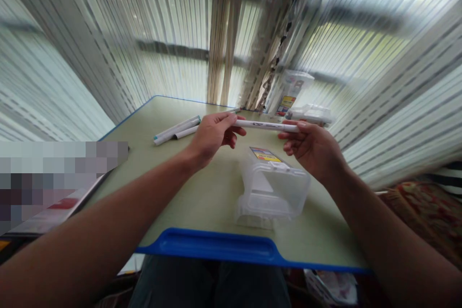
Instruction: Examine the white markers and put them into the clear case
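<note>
Striped curtains (173,24) hang behind a pale worktop (202,204) bearing a clear plastic box (267,186); beyond that box, the left hand (212,134) and right hand (317,148) pinch opposite ends of a white marker (266,126), other fingers loosely curled, and loose markers (176,129) lie to the box's left

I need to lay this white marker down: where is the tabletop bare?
Tabletop is bare between the left forearm, blue front ledge and clear plastic box; also between the white markers and left rim. The far right is crowded with two plastic containers.
</note>
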`<control>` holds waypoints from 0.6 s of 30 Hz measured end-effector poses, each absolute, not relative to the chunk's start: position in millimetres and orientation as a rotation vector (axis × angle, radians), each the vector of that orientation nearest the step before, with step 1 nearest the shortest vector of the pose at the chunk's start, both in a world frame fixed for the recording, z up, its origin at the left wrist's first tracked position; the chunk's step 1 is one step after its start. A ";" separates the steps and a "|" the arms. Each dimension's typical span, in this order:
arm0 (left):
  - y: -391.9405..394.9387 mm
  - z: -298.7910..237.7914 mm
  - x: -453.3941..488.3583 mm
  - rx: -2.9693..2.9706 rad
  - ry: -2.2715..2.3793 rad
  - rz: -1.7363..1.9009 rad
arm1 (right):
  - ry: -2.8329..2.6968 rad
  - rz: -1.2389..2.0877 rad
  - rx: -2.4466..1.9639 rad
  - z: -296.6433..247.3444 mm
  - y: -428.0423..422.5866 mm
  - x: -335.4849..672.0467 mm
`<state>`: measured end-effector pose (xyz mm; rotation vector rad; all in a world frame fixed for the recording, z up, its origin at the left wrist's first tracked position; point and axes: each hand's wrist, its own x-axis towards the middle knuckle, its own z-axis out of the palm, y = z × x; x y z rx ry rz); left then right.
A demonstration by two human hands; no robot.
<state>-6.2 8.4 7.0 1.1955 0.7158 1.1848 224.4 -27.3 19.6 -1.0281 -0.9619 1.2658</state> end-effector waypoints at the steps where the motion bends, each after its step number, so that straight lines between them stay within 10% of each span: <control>1: 8.4 7.0 -6.1 1.203 0.721 1.184 | -0.960 1.265 -1.029 19.7 -27.3 224.1; 18: 4.0 5.1 -6.0 1.496 0.775 1.200 | -1.165 1.141 -1.017 8.8 -27.1 224.3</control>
